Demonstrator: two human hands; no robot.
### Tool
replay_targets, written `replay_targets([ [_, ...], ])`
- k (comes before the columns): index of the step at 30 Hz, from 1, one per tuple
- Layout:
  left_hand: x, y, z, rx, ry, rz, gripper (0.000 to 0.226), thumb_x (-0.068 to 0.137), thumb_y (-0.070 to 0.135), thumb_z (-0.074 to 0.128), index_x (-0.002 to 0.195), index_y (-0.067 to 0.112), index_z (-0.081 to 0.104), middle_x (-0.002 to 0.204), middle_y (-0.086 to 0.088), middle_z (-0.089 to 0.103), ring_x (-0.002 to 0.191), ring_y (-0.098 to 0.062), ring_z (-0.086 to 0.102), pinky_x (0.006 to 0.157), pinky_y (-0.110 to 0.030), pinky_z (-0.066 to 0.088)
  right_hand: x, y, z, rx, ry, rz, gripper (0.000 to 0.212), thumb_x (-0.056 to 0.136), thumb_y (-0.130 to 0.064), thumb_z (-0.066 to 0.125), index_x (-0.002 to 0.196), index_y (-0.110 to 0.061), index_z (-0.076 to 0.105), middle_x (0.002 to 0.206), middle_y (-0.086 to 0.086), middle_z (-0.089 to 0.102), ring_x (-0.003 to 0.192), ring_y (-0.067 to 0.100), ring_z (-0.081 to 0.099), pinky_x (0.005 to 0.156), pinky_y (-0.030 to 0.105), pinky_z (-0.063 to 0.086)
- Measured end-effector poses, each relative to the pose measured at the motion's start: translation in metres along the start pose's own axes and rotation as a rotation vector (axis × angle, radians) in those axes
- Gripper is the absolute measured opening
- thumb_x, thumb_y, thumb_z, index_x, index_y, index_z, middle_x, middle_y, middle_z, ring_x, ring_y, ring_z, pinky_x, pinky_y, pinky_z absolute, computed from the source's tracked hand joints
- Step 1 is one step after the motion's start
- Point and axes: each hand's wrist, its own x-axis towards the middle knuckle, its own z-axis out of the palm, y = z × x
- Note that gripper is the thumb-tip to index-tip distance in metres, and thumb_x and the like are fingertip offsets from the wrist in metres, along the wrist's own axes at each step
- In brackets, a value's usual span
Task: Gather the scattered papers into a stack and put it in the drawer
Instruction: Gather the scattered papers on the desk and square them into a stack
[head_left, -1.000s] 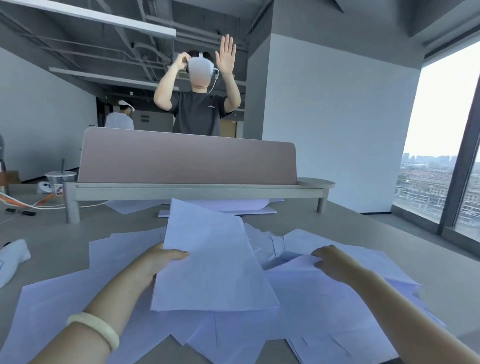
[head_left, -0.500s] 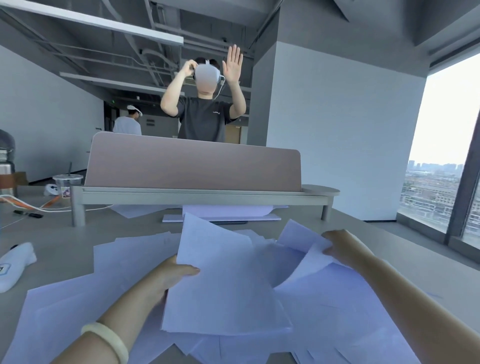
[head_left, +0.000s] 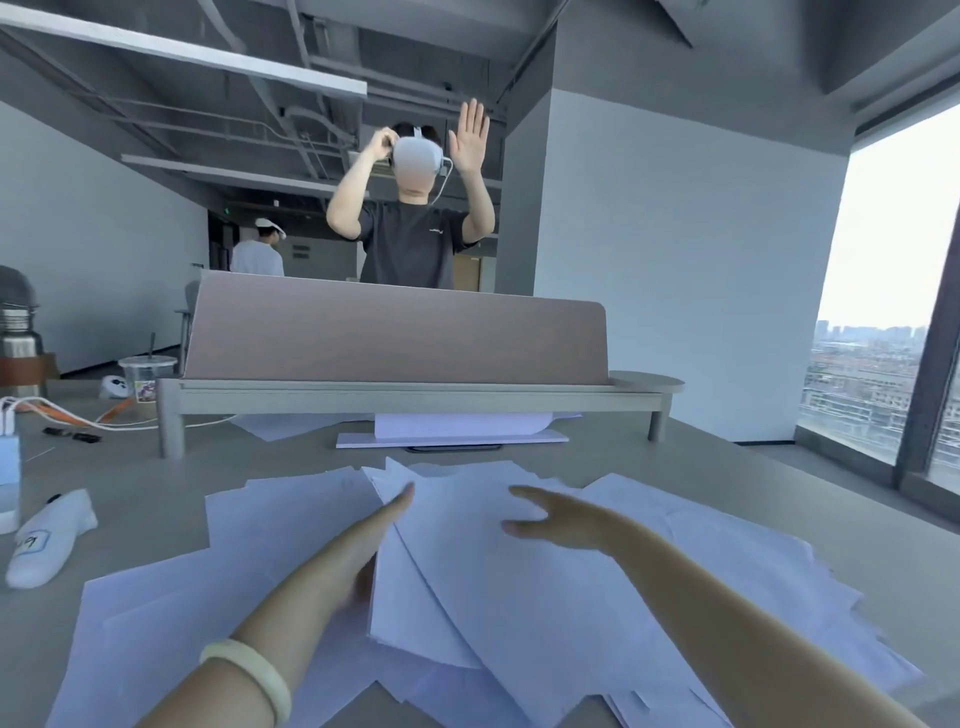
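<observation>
Papers (head_left: 519, 597) lie fanned across the desk (head_left: 156, 467), loosely heaped in the middle. Left hand (head_left: 371, 545), fingers straight, sits edge-on against the heap's left side, partly tucked behind a sheet. Right hand (head_left: 558, 522) is spread, fingers apart, over the top sheets; touching or just above, can't tell. Hands apart, neither gripping. Beyond the divider (head_left: 395, 332), a person (head_left: 410, 244) in a headset (head_left: 415, 153) has both hands up.

Grey desk (head_left: 156, 499), white walls (head_left: 675, 260), window (head_left: 893, 312).
</observation>
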Motion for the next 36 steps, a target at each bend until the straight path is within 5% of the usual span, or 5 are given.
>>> replay_targets([
  [7,0.009,-0.013,0.004,0.148,-0.11,0.195,0.06,0.071,0.013,0.077,0.122,0.02,0.047,0.105,0.016,0.059,0.093,-0.004,0.056,0.077,-0.011,0.043,0.017,0.008,0.056,-0.129,0.173,0.241,0.084,0.086,-0.067,0.037,0.152,-0.024,0.008,0.159,0.0,0.014,0.146,0.026,0.013,0.116,0.046,0.017],
  [17,-0.001,0.028,-0.012,-0.01,0.07,0.543,0.045,0.076,-0.002,0.073,0.106,0.029,0.059,0.093,0.018,0.073,0.085,0.008,0.067,0.068,-0.011,0.054,0.006,-0.013,-0.005,0.788,0.45,-0.104,0.07,0.081,-0.017,0.074,0.138,-0.011,0.035,0.126,0.001,0.057,0.107,0.021,0.061,0.086,0.034,0.054],
  [26,-0.015,0.039,-0.019,-0.012,0.162,0.612,0.078,0.035,0.051,0.089,0.107,0.036,0.062,0.1,0.018,0.072,0.092,0.002,0.068,0.076,-0.021,0.051,-0.022,-0.029,0.003,0.852,0.421,-0.302,0.029,0.088,-0.021,0.066,0.112,-0.031,0.053,0.103,-0.017,0.065,0.089,-0.004,0.064,0.067,0.009,0.052],
  [30,-0.014,0.034,-0.014,-0.072,0.233,0.582,0.029,0.071,0.019,0.081,0.092,0.031,0.066,0.09,0.014,0.071,0.082,-0.003,0.068,0.07,-0.02,0.049,-0.014,-0.031,0.023,0.864,0.435,-0.319,0.033,0.09,-0.022,0.065,0.113,-0.034,0.044,0.106,-0.024,0.057,0.095,-0.013,0.06,0.067,0.001,0.045],
  [36,-0.016,0.051,-0.013,-0.078,0.324,0.54,0.023,0.088,0.007,0.061,0.072,0.023,0.063,0.065,0.007,0.065,0.072,-0.02,0.059,0.07,-0.032,0.046,-0.002,-0.045,0.001,0.786,0.55,-0.267,0.018,0.093,-0.006,0.051,0.08,-0.013,0.04,0.065,-0.012,0.049,0.057,0.004,0.045,0.054,0.021,0.036],
])
